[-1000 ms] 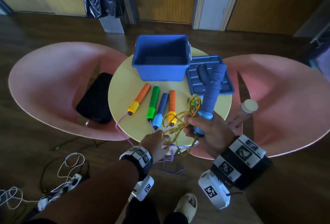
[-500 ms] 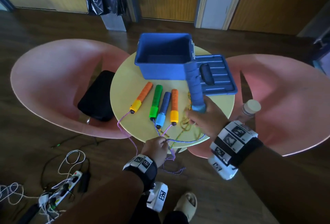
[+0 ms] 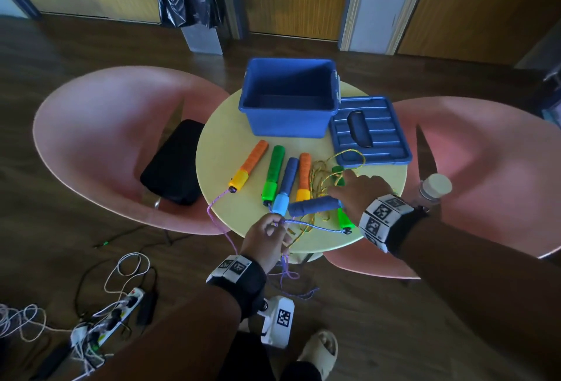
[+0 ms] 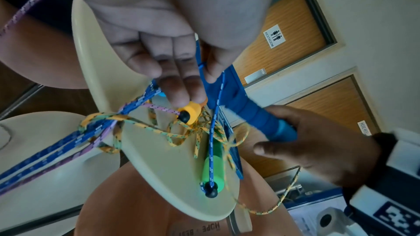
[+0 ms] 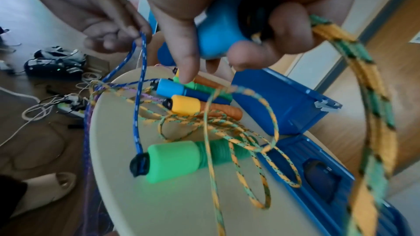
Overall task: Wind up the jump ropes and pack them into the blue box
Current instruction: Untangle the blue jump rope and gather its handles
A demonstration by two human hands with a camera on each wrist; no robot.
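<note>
The open blue box (image 3: 288, 98) stands at the back of the round yellow table (image 3: 224, 143), with its lid (image 3: 368, 130) flat beside it. Two orange handles, a green handle (image 3: 273, 174) and a blue one lie in a row in front. My right hand (image 3: 340, 198) grips the light-blue end of another blue handle (image 3: 314, 207), held level above the near edge; the same grip shows on the handle (image 5: 218, 30). My left hand (image 3: 274, 224) pinches a blue rope (image 3: 312, 225) that runs to a second green handle (image 5: 179, 161). A yellow-green rope (image 3: 321, 174) lies tangled beneath.
Pink chairs (image 3: 100, 125) flank the table; the left one holds a black pad (image 3: 173, 165). A capped bottle (image 3: 434, 187) stands at the right. A purple rope (image 3: 218, 222) hangs off the table edge. A power strip and cables (image 3: 106, 317) lie on the floor.
My right hand has swung the blue handle down from upright to level near the table's front edge. My left hand still pinches rope and has shifted slightly back.
</note>
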